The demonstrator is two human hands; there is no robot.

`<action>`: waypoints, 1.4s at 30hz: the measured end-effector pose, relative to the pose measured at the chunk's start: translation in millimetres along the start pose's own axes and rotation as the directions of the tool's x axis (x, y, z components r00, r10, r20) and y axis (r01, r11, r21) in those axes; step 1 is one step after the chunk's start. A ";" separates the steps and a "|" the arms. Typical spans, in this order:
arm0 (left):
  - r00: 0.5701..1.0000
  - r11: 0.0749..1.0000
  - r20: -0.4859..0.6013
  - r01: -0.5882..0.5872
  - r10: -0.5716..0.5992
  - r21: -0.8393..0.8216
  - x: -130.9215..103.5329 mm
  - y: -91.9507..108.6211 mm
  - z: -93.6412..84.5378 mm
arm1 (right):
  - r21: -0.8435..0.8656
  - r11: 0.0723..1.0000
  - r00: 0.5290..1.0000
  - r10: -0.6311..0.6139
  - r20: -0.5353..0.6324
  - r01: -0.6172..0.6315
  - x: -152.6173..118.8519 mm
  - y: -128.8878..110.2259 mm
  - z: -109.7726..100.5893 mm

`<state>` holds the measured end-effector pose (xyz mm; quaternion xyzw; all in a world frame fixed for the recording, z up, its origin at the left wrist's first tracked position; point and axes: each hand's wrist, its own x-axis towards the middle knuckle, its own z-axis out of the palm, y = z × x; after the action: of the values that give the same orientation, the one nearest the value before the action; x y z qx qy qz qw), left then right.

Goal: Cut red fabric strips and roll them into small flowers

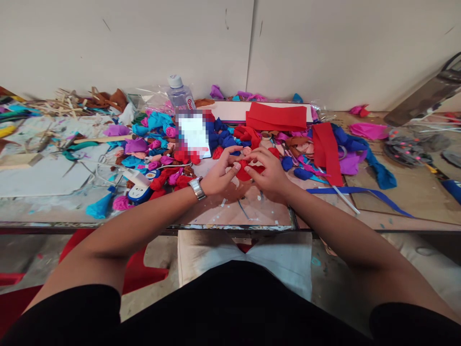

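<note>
A small piece of red crepe paper (244, 174), gathered at its top, is pinched between my two hands above the table's front part. My left hand (220, 174), with a metal watch on the wrist, grips it from the left with thumb and fingertips. From the other side, my right hand (269, 174) closes its thumb and fingers on the same piece. The fingers hide part of the paper. Just beyond them are a small round roll (265, 136) and more crumpled red paper (248, 135). Folded red strips (277, 117) lie behind, and another red strip (327, 154) lies to the right.
Many crumpled blue, pink and red paper pieces (135, 146) cover the table's left middle. A bottle (180, 96) stands behind a lit, blurred phone (196, 137). A power strip (139, 192) lies left of my wrist. A blue strip (374, 194) and a dark tumbler (425, 93) are at right.
</note>
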<state>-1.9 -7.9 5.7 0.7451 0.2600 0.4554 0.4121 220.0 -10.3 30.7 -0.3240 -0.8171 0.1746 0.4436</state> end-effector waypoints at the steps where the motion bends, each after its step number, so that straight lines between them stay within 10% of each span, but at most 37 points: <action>1: 1.000 1.000 -0.005 0.009 -0.009 -0.003 0.1 -0.6 0.1 | -0.002 1.000 1.000 0.004 -0.013 -0.004 0.1 -0.3 0.0; 20: 0.984 0.979 0.111 0.156 -0.142 -0.132 1.0 0.0 -1.7 | -0.013 0.998 0.994 0.054 -0.096 -0.055 -3.0 6.5 2.1; 42: 0.987 0.997 -0.159 0.024 -0.012 0.074 5.1 -0.9 -4.6 | -0.032 0.996 0.996 0.080 -0.039 -0.082 -1.8 0.1 0.9</action>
<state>-3.7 -1.7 8.4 0.7195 0.3156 0.4991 0.3656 220.0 -11.5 29.0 -0.3676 -0.7977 0.1724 0.4459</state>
